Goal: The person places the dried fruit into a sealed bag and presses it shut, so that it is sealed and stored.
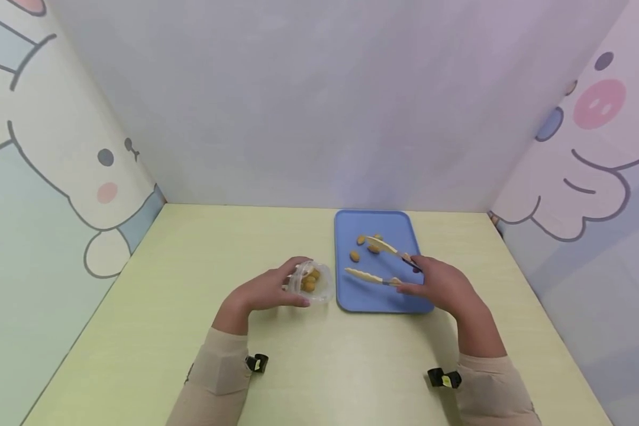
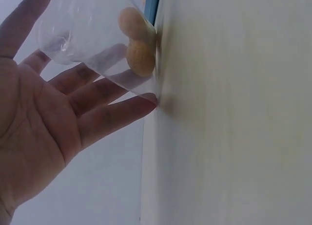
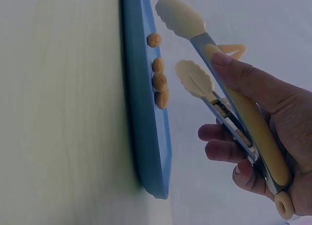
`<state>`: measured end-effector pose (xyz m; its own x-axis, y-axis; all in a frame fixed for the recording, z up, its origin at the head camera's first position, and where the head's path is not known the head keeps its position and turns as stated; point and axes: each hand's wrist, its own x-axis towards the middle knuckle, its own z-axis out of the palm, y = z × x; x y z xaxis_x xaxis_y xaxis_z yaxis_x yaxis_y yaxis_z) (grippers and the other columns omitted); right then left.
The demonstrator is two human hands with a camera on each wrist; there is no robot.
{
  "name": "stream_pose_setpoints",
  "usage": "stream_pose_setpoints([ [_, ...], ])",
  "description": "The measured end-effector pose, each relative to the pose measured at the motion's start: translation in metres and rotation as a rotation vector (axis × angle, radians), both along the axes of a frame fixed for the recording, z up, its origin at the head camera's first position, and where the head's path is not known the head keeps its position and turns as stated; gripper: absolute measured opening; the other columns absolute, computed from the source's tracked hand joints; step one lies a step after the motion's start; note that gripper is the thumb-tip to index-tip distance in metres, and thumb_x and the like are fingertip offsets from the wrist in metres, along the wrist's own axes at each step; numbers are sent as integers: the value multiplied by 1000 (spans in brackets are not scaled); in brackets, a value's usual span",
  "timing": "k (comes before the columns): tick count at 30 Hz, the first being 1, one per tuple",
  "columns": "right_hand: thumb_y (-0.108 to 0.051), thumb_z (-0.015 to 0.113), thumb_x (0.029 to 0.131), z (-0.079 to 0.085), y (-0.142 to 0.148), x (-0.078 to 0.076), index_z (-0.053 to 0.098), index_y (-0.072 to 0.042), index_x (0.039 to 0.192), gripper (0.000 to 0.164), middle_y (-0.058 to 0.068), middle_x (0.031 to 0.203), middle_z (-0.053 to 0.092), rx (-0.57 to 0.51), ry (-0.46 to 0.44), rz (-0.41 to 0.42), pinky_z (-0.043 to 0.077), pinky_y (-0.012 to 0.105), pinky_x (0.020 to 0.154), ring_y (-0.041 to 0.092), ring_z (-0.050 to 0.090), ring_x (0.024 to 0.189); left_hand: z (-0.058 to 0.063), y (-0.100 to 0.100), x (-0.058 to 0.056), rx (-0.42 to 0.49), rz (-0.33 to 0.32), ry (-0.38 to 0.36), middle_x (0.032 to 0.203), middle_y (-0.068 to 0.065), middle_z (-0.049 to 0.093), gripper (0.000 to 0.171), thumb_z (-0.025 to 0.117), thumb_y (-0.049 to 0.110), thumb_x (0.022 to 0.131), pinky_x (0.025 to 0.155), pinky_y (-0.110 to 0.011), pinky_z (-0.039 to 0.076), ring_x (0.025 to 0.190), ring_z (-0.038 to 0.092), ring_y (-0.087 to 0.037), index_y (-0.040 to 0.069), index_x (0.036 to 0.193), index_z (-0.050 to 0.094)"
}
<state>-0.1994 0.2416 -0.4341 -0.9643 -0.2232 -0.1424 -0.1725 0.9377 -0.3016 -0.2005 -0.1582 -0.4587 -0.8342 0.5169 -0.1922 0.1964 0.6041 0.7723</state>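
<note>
My left hand [image 1: 271, 289] holds a clear plastic cup [image 1: 326, 285] on the table, thumb on the near side and fingers round the far side. Several brown nuts [image 2: 141, 57] that look like walnuts lie in the bottom of the cup. My right hand [image 1: 447, 287] grips a pair of tongs [image 3: 248, 118] with cream scalloped heads and metal arms. The tong heads stand spread apart above the blue tray [image 1: 346, 222], with nothing between them. Several more nuts [image 1: 354, 256] lie on the tray near the heads.
The pale yellow table [image 1: 207, 248] meets a plain back wall [image 1: 298, 106]. Cartoon-printed walls [image 1: 106, 195] rise on both sides. The tray lies just right of the cup, its far edge near the back wall.
</note>
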Motion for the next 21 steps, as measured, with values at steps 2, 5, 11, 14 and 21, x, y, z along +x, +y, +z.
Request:
stream_pose_setpoints([
  [2, -61, 73, 78, 0, -1, 0, 54, -6, 134, 82, 12, 112, 68, 20, 12, 4, 50, 49, 77, 28, 63, 96, 0, -1, 1, 4, 3, -4, 137, -1, 50, 86, 80, 58, 73, 102, -48, 41, 122, 52, -21, 55, 141, 28],
  [5, -59, 73, 79, -1, -2, 0, 58, -7, 128, 73, 10, 103, 69, 41, 26, 16, 49, 45, 70, 24, 61, 84, -1, -2, 1, 11, 4, -6, 137, -2, 51, 85, 80, 57, 73, 101, -48, 42, 119, 54, -21, 55, 141, 28],
  [11, -55, 72, 82, -3, -3, 1, 62, -9, 118, 60, 6, 89, 67, 61, 67, 49, 46, 40, 61, 19, 57, 71, -2, -3, 3, 15, 5, -16, 138, -5, 51, 84, 80, 56, 74, 99, -48, 43, 117, 55, -22, 56, 140, 28],
  [14, -55, 72, 82, -4, -3, 1, 62, -10, 116, 57, 3, 82, 64, 61, 87, 51, 43, 39, 58, 19, 54, 67, -1, -3, 3, 18, 8, -13, 139, -6, 50, 84, 80, 57, 73, 99, -48, 43, 117, 54, -22, 54, 140, 29],
  [21, -53, 73, 83, -7, -5, 0, 63, -12, 112, 52, -1, 74, 57, 60, 89, 48, 37, 35, 55, 18, 48, 63, -1, -2, 3, 15, 8, -14, 137, -2, 51, 84, 80, 57, 74, 100, -48, 43, 118, 53, -21, 54, 141, 29],
])
